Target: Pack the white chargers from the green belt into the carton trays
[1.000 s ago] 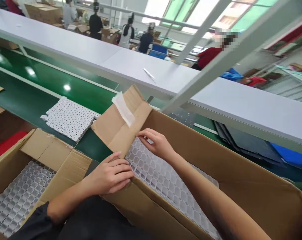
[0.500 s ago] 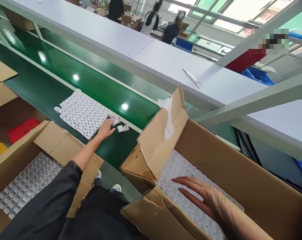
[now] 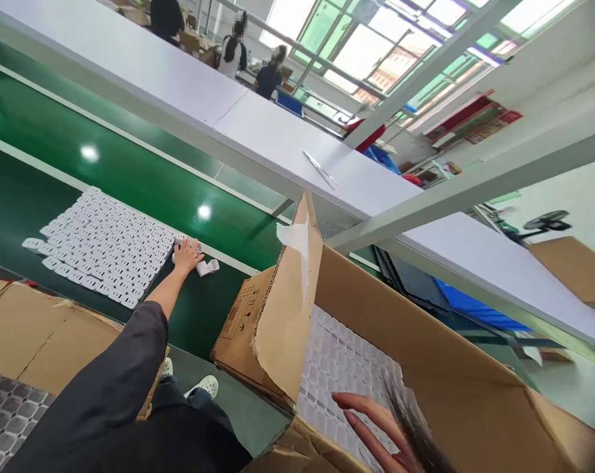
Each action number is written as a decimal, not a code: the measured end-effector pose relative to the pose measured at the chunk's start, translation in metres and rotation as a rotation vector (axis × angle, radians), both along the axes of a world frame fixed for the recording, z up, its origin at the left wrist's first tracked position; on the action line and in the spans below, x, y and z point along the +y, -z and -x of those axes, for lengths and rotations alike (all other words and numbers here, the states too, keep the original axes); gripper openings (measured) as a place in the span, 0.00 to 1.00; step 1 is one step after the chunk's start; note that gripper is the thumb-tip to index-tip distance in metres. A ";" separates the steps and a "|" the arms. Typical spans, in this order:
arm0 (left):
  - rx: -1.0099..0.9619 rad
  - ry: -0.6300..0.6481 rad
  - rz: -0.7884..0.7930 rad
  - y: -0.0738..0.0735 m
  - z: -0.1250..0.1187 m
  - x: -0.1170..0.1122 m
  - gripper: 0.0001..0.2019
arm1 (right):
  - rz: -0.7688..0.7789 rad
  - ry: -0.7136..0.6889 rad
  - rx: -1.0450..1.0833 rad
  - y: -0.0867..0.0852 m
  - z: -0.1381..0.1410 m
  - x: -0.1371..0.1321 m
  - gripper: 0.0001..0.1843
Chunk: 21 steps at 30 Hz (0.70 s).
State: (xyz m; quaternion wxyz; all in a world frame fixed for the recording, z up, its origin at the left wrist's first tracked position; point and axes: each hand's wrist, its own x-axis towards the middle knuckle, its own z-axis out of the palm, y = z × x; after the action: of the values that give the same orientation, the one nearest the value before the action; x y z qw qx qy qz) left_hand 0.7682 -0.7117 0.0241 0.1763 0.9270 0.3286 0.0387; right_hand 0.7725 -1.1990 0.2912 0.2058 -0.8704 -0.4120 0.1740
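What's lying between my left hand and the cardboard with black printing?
In the head view, a couple of loose white pieces lie just beside your left hand, then green work surface runs to the printed cardboard.

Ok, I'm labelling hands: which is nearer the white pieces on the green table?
Left: left hand at the edge of the white pieces, right hand away over the open box.

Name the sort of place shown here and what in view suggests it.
Probably a factory assembly or packing area: rows of white parts lie on a long green surface, an open carton holds many pale pieces, and people are across the room.
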 end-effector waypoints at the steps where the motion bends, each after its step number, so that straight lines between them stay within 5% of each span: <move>1: -0.002 0.004 -0.006 0.002 0.002 0.002 0.33 | -0.004 0.000 0.015 -0.001 0.000 0.001 0.17; 13: -0.100 -0.019 0.097 -0.001 0.039 0.006 0.28 | 0.036 0.063 0.098 -0.003 0.000 0.007 0.17; 17: -0.239 -0.102 0.248 -0.021 0.048 0.003 0.27 | 0.015 0.059 0.089 -0.005 0.002 0.011 0.15; 21: -0.505 -0.266 0.454 -0.061 0.062 -0.007 0.23 | -0.028 0.028 0.011 -0.007 0.001 0.013 0.13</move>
State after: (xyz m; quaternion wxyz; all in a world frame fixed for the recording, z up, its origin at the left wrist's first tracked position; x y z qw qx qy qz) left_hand 0.7063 -0.7189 0.0846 0.4468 0.7745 0.3927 0.2152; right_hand 0.7712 -1.1864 0.2978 0.2226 -0.8723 -0.4009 0.1699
